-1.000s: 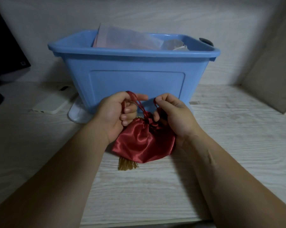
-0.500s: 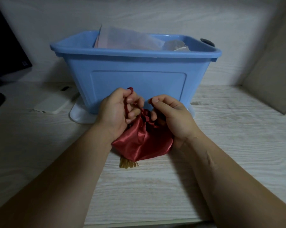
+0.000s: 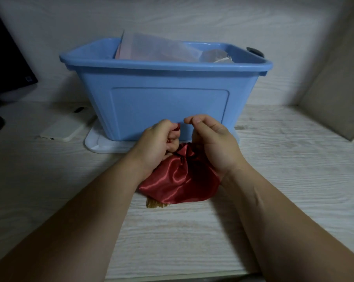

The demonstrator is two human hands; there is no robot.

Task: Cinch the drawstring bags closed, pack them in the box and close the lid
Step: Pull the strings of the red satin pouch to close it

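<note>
A red satin drawstring bag [image 3: 178, 182] with a gold tassel [image 3: 156, 204] lies on the wooden table just in front of the blue plastic box [image 3: 168, 106]. Its neck is gathered tight between my hands. My left hand [image 3: 158, 145] is a fist around the red drawstring, a bit of cord showing at the thumb. My right hand [image 3: 212, 143] curls over the bag's right side with fingers pinched; what it pinches is hidden. The box is open and holds pale translucent bags [image 3: 155, 49]. The box stands on its white lid [image 3: 103, 144].
A white flat device [image 3: 63, 129] lies left of the box. A dark monitor [image 3: 7, 64] stands at the far left. A wall panel [image 3: 332, 88] closes off the right side. The table's front edge runs just below my forearms.
The drawstring loop seen a second ago has been gathered into my left fist. Both hands have closed in over the bag's neck, and the bag is bunched tighter.
</note>
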